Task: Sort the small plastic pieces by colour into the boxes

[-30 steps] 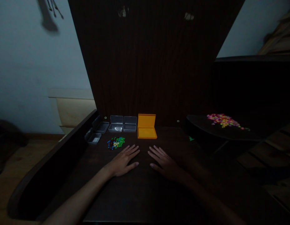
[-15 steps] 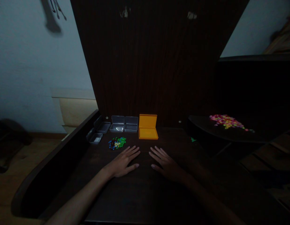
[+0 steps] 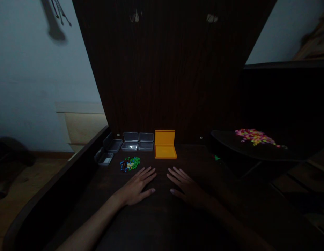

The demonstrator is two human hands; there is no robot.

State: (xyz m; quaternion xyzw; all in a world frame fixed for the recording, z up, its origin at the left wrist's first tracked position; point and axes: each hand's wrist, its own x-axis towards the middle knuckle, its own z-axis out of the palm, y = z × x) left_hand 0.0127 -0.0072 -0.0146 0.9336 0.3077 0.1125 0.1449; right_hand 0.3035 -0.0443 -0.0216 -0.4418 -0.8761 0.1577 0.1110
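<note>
My left hand (image 3: 137,186) lies flat on the dark wooden desk (image 3: 156,219), fingers stretched out and holding nothing. My right hand (image 3: 186,186) lies flat beside it in the same way, also empty. Just beyond my left fingertips sits a small heap of mixed-colour beads (image 3: 130,163). Behind the hands an open orange box (image 3: 164,150) stands near the back panel. Left of it are several clear plastic boxes (image 3: 138,141) with lids up, one more (image 3: 105,158) at the desk's left edge.
A tall dark board (image 3: 172,69) rises behind the desk. A lower dark shelf (image 3: 245,148) at the right carries a pile of pink and yellow beads (image 3: 252,135). A small green piece (image 3: 216,158) lies near that shelf. Wooden floor (image 3: 17,184) shows at the left.
Both hands stay flat in the same places. The view has shifted slightly, so everything sits a little lower in the picture.
</note>
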